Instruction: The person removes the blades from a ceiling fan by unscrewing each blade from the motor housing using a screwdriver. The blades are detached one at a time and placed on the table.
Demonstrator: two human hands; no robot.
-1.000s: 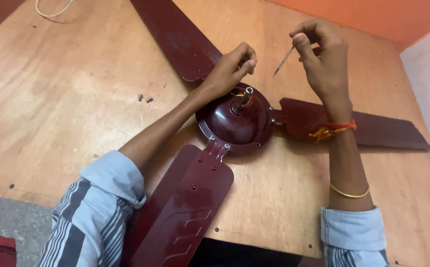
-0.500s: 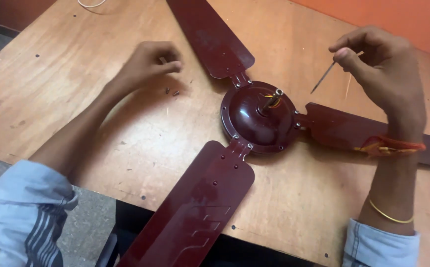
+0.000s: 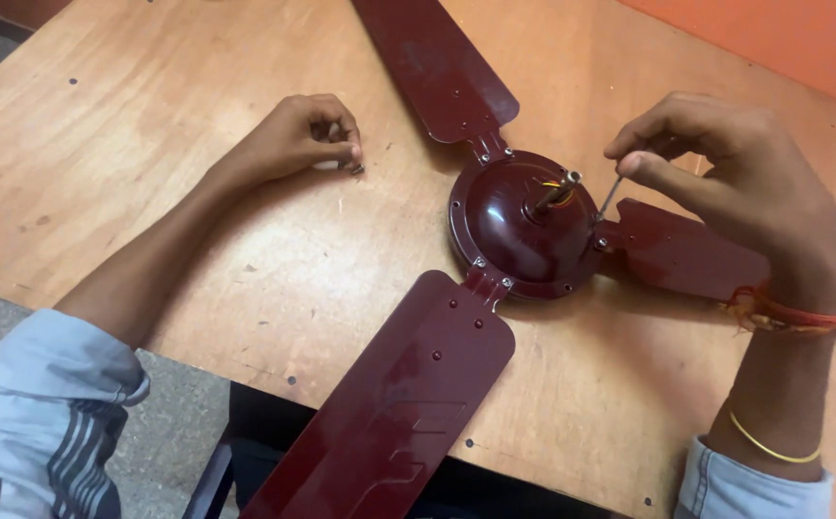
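Note:
A dark maroon ceiling fan lies on a wooden table [image 3: 149,125], its round motor hub [image 3: 524,226] in the middle with a short shaft and coloured wires sticking up. Three blades spread out: one to the far side [image 3: 437,62], one toward me [image 3: 389,404], one to the right [image 3: 687,255]. My left hand [image 3: 293,139] rests on the table left of the hub, fingers pinched at a small screw [image 3: 356,169]. My right hand [image 3: 725,183] holds a thin screwdriver [image 3: 608,200], tip down at the hub's right rim where the right blade joins.
The table's near edge runs diagonally across the lower left, with grey floor [image 3: 168,442] below it. An orange wall [image 3: 783,38] stands behind the table at the top right. Small screw holes dot the tabletop.
My left hand moved from the hub out to the table on the left and settled on a small screw. My right hand brought the screwdriver down to the hub's right rim.

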